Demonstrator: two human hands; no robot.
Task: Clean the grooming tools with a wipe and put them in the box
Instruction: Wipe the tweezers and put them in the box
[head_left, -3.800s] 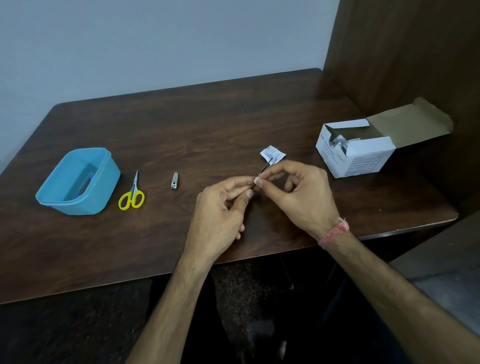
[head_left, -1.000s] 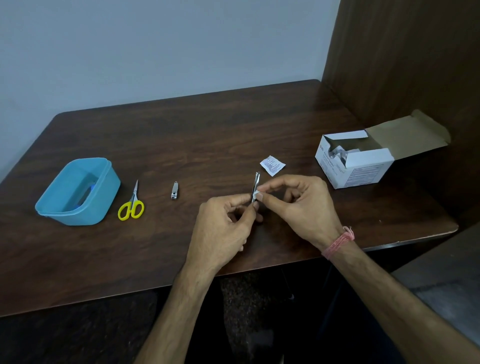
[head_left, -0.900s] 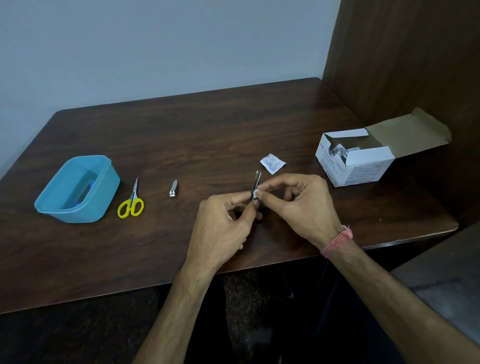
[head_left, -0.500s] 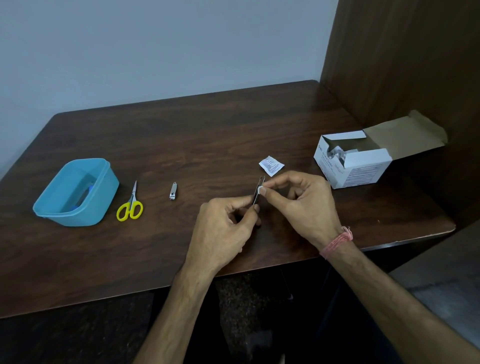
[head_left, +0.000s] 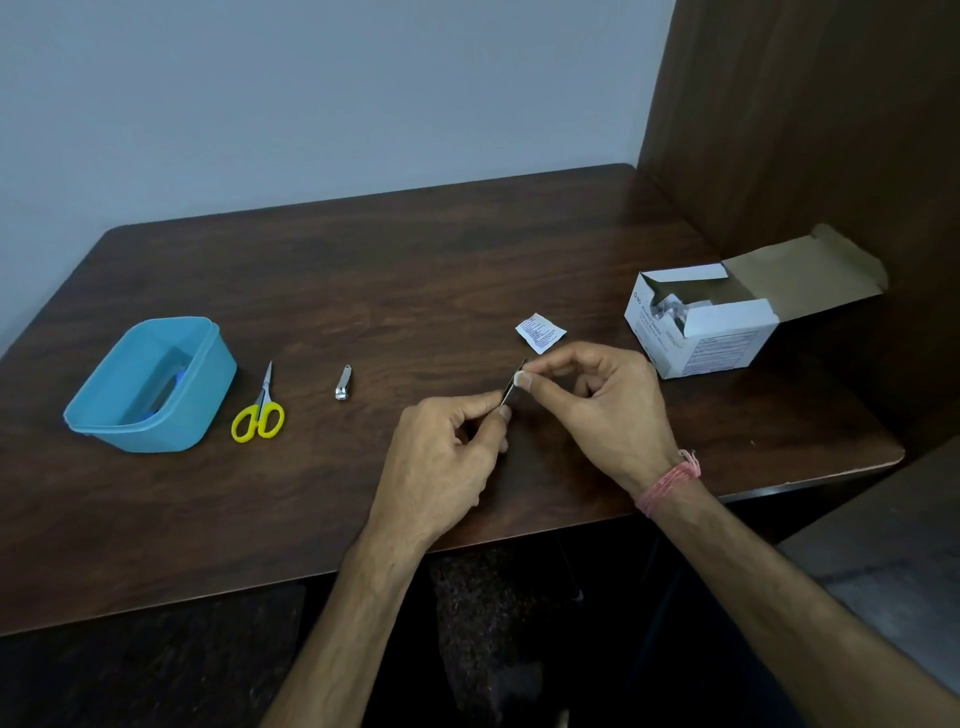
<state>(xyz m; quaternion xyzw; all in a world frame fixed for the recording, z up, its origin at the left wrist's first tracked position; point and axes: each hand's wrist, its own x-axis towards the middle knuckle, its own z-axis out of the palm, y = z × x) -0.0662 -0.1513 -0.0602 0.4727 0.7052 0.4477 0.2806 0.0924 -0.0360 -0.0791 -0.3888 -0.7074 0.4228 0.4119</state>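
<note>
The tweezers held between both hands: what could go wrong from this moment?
1. The left hand pinches only the lower end of the tweezers, above the table. They could slip and drop near its front edge.
2. The right hand presses a very small wipe near the tip, so a finger might get poked.
3. The scissors and nail clipper lie outside the blue box, apparently still to be cleaned.

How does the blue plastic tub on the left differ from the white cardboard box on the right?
The blue plastic tub has rounded corners and no lid; the white cardboard box is square-edged, with a brown flap folded back. The tub is plain; the box carries printed text. The tub holds something blue at its bottom; the box holds small pale packets. Both stand open on the dark wooden table.
</note>
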